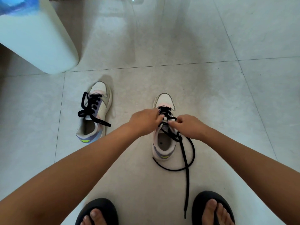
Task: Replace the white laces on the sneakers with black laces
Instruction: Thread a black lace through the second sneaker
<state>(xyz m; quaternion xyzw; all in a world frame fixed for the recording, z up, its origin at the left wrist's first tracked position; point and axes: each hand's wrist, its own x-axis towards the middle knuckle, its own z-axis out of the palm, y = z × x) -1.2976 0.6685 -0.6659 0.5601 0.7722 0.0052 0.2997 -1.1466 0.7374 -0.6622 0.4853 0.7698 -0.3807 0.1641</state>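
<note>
The white sneaker (164,127) sits on the floor, toe pointing away. Both hands meet over its middle: left hand (144,121) and right hand (189,125) each pinching the flat black lace (186,159).

Floor tiles (178,46): glossy, smooth, faintly mottled stone look. Sneakers, 9 o'clock one (97,111) and centre one (164,143): smooth matt panels. Black laces (188,159): flat woven cloth, matt. Bin at 10 o'clock (40,43): smooth plastic. Sandals at 6 o'clock (100,207): matt, rubbery.
</note>
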